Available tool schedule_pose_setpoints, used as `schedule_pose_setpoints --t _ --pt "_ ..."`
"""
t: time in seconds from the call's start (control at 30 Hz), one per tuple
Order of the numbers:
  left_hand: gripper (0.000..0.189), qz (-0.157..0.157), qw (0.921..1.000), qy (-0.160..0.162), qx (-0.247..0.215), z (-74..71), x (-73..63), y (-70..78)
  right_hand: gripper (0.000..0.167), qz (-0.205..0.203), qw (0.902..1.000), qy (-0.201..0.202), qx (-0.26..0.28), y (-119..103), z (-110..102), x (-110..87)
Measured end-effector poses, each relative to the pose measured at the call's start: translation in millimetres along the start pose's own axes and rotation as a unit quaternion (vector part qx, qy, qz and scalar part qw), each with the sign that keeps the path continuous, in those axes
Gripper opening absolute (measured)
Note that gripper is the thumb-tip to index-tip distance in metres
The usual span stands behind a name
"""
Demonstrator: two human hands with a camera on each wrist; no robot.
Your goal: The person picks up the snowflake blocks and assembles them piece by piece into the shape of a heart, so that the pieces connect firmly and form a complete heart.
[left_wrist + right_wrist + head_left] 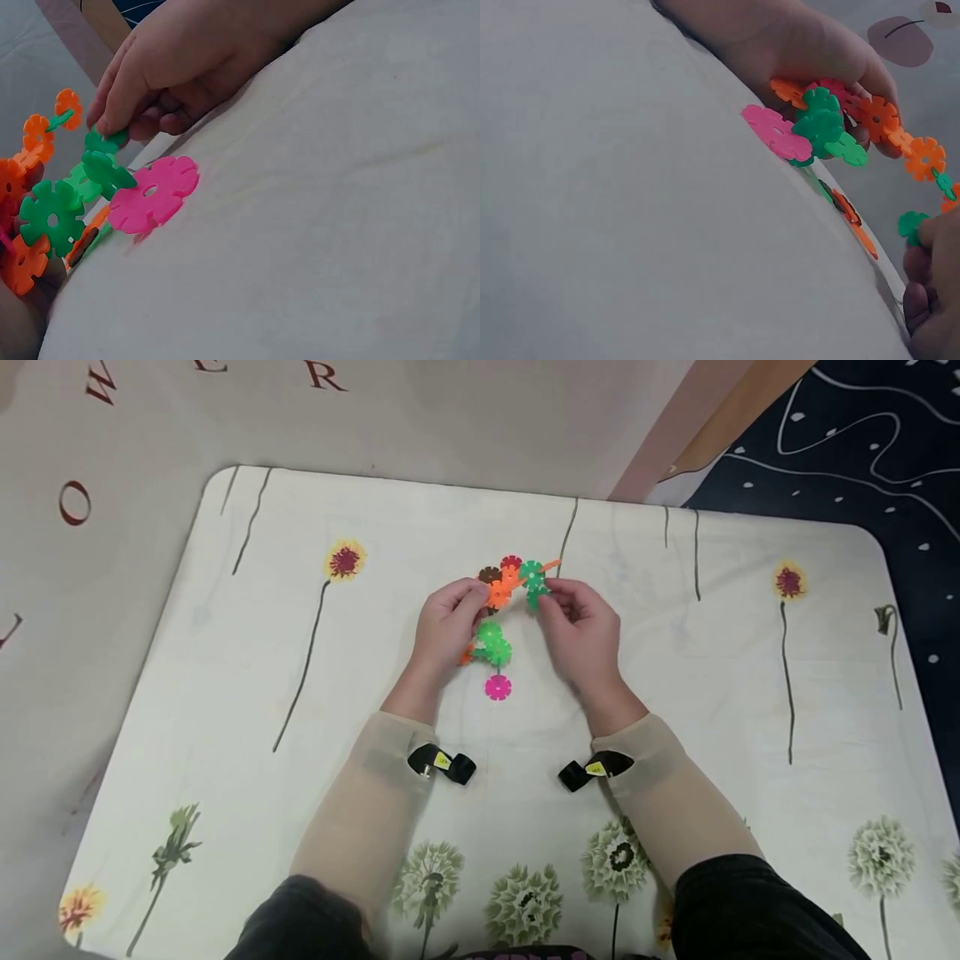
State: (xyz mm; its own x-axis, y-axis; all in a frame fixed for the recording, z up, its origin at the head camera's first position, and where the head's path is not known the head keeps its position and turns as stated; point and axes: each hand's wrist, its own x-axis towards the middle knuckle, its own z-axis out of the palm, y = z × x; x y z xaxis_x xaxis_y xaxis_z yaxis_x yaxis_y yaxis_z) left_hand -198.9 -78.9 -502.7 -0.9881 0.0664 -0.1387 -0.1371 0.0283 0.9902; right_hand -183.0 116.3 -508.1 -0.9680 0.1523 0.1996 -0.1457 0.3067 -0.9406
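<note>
Flower-shaped plastic discs with slotted rims are joined into a bent chain. My left hand [448, 620] grips it by its orange discs [500, 590]. Below those fingers hang light green discs [492, 643] and a pink disc [498, 687]. Toward the right, the chain reaches a green disc [532, 574] with an orange disc [552, 564] at its end. Between thumb and fingers, my right hand [585, 631] pinches another green disc [912, 225], close to that end. Whether the two green discs touch, I cannot tell. Fingers partly hide the discs in both wrist views.
Several loose pieces, brown and orange [847, 208], lie on the table behind the chain. A white cloth with printed flowers [345, 810] covers the table. A pale wall [465, 427] stands along the far edge, and dark patterned fabric [825, 435] is at the far right.
</note>
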Motion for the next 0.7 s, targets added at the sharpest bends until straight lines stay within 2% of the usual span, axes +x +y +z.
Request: schedule_pose_setpoints --t 0.07,0.13,0.17,0.27,0.3,0.33,0.4,0.7 --pt "0.025 -0.004 1.0 0.0 0.003 0.1 -0.3 0.7 0.02 0.033 0.9979 0.034 0.045 0.0 -1.6 3.1" --pt "0.026 -0.004 1.0 -0.001 0.006 0.3 -0.5 1.0 0.02 0.078 0.9875 0.064 0.121 -0.4 -3.7 6.6" --pt "0.026 -0.003 1.0 -0.002 0.009 0.4 -0.4 0.8 0.02 0.098 0.9777 0.08 0.168 -0.5 -4.6 8.4" --pt "0.026 0.008 0.9996 -0.006 0.027 0.5 -0.4 -0.2 0.019 0.14 0.9402 0.124 0.285 -0.7 -7.5 13.0" --pt "0.026 0.013 0.9993 -0.007 0.034 0.6 -0.3 -0.5 0.019 0.146 0.9303 0.133 0.31 -1.2 -8.3 13.9" --pt "0.026 0.016 0.999 -0.007 0.04 0.6 -0.2 -0.9 0.019 0.149 0.9248 0.138 0.322 -1.7 -8.9 14.5" --pt "0.027 0.021 0.9984 -0.008 0.051 0.6 -0.5 -1.1 0.02 0.152 0.9199 0.142 0.332 -2.7 -9.5 14.4" --pt "0.029 0.026 0.9979 -0.014 0.057 0.2 -2.0 0.0 0.033 0.139 0.9193 0.142 0.34 -4.5 -8.6 12.0"
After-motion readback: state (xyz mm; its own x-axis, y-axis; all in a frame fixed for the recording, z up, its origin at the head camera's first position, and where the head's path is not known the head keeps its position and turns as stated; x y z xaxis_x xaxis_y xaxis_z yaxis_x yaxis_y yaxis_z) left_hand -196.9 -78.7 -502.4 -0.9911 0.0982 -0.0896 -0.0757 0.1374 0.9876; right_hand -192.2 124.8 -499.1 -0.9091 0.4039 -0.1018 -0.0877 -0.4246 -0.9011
